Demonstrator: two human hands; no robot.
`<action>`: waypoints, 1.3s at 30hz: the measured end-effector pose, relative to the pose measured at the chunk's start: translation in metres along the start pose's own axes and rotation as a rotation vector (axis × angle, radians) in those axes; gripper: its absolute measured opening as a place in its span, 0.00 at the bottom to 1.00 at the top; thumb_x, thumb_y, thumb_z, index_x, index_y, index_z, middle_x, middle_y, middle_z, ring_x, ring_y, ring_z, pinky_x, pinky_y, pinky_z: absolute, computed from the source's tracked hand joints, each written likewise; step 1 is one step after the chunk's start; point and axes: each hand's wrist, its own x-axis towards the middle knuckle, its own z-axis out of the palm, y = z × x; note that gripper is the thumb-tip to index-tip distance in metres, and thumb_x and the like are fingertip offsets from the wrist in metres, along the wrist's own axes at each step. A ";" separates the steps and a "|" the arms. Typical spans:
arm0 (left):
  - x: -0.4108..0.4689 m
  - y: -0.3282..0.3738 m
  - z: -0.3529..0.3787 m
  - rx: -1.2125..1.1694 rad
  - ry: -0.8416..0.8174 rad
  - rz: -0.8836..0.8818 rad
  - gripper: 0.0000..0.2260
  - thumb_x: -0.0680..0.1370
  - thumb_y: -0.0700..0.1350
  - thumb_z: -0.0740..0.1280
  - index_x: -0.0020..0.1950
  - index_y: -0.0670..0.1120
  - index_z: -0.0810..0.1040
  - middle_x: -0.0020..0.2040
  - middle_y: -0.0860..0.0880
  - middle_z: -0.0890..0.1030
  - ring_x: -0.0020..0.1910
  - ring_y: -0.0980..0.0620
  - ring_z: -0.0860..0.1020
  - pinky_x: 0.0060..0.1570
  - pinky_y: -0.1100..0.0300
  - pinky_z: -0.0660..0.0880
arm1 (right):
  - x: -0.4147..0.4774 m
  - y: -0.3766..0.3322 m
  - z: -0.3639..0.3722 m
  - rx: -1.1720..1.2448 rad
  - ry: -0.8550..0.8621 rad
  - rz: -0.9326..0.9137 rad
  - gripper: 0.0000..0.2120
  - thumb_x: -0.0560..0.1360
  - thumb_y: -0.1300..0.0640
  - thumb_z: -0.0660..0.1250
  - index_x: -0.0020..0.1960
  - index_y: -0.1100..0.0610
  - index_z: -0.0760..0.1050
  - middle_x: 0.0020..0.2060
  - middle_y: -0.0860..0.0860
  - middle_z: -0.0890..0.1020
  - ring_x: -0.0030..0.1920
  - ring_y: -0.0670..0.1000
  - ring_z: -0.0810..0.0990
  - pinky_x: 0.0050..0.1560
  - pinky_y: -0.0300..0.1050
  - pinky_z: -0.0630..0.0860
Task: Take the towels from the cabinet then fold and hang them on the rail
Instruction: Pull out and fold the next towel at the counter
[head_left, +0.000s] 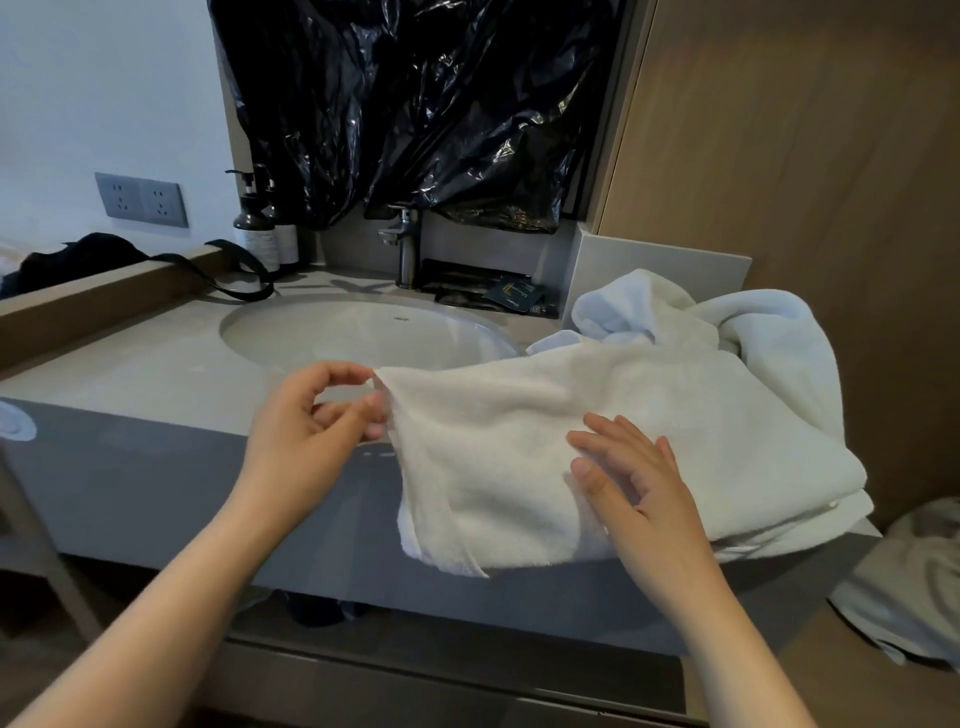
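Towel (597, 441), white, spread over the right end of the counter (156, 374), folded layers stacked at its far right, near edge hanging down past the counter's front. Long axis left to right along that front edge, pointing from the lifted corner on the left toward the thick folded end on the right. Left hand (317, 421) at that left corner, fingers curled, index tip and thumb tip closed on the towel's edge in a pinch, the other fingers bent in behind, corner raised just off the counter. Right hand (634, 478) palm down on the towel's middle, fingers straight and a little apart, thumb out to the side, resting flat on the cloth and gripping nothing. Just behind, touching the towel's back edge, a second towel (675, 312), crumpled in a heap against the back right corner. Left of that, the sink (363, 332), oval and sunk into the counter, with the tap (408, 244) upright behind it and dark sachets (514, 299) beside the tap's base. Further left, two pump bottles (254, 228) standing together at the back, a black strap (234, 280) looping over the counter near them. Above, crinkled black plastic (415, 104) hanging behind the tap; a grey socket (140, 200) on the wall at left; wood panel (805, 156) at right. Low at the far right, well below the counter, a third towel (909, 582), rumpled
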 end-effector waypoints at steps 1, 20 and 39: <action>-0.012 -0.003 -0.003 0.027 0.039 -0.031 0.10 0.74 0.52 0.70 0.54 0.54 0.77 0.44 0.54 0.85 0.39 0.56 0.84 0.40 0.63 0.79 | 0.000 0.000 0.000 -0.001 -0.005 -0.001 0.17 0.74 0.38 0.55 0.60 0.37 0.75 0.68 0.32 0.68 0.73 0.32 0.57 0.74 0.35 0.39; -0.100 -0.029 0.040 -0.169 0.132 -0.259 0.05 0.71 0.45 0.75 0.45 0.46 0.82 0.37 0.48 0.85 0.37 0.51 0.83 0.40 0.61 0.81 | -0.055 -0.025 0.034 0.016 -0.079 -0.017 0.01 0.71 0.49 0.71 0.41 0.44 0.80 0.38 0.40 0.82 0.40 0.43 0.80 0.40 0.34 0.75; -0.110 -0.023 0.030 -0.243 0.093 -0.178 0.09 0.73 0.36 0.73 0.50 0.48 0.83 0.42 0.50 0.86 0.44 0.54 0.84 0.42 0.67 0.79 | -0.059 -0.025 0.070 -0.158 -0.023 -0.119 0.06 0.71 0.43 0.69 0.39 0.44 0.76 0.34 0.39 0.77 0.40 0.42 0.77 0.35 0.32 0.72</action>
